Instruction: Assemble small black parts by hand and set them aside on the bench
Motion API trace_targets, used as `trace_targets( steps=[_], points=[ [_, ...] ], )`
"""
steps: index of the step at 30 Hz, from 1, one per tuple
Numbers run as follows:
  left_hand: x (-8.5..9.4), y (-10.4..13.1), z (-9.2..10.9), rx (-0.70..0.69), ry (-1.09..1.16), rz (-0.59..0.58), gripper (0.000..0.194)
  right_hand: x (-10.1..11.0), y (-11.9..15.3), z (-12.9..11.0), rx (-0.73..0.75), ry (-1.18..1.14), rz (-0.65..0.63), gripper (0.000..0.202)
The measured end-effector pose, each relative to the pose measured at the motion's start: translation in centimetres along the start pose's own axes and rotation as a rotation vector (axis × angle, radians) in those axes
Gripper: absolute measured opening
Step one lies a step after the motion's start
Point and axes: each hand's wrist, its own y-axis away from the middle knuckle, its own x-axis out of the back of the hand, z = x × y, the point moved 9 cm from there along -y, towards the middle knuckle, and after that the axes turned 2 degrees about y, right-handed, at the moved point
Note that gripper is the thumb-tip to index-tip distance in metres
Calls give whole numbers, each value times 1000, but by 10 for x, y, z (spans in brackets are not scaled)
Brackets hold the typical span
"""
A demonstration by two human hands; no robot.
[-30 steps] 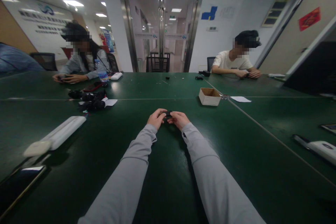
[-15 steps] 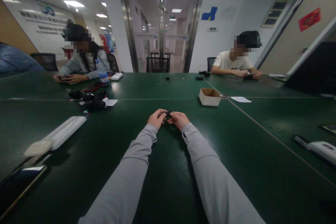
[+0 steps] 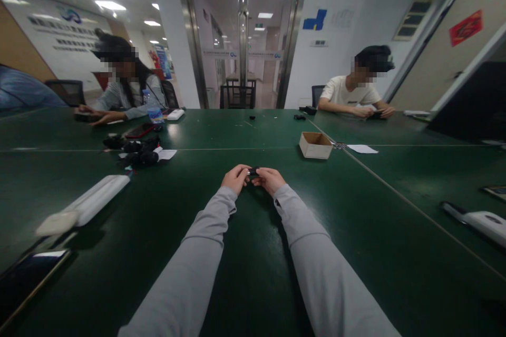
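Between my two hands is a small black object with a bright, shiny spot near its left end; its kind is too small to make out. My left hand pinches the left end between thumb and fingers. The right end is gripped by my right hand, whose lower fingers curl beneath. Both hands are just above the green table, with the forearms stretched forward. Fingers cover much of the object.
An open box stands ahead to the right, beside a white paper. Black gear lies left, beyond a long white case. A phone is at near left. Across the table sit two people, a water bottle near one.
The black object has turned slightly, and a shiny part now shows by my left thumb. My hands stay nearly in place. The person at the left has shifted their hands leftward.
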Motion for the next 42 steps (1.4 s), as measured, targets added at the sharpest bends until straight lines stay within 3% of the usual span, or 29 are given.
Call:
trace_targets(
  steps=[10, 42],
  points=[
    [2, 0, 0, -1, 10, 30, 26, -2, -1, 0, 17, -21, -42, 14],
    [0, 2, 3, -10, 56, 3, 27, -1, 3, -2, 5, -4, -15, 9]
  ],
)
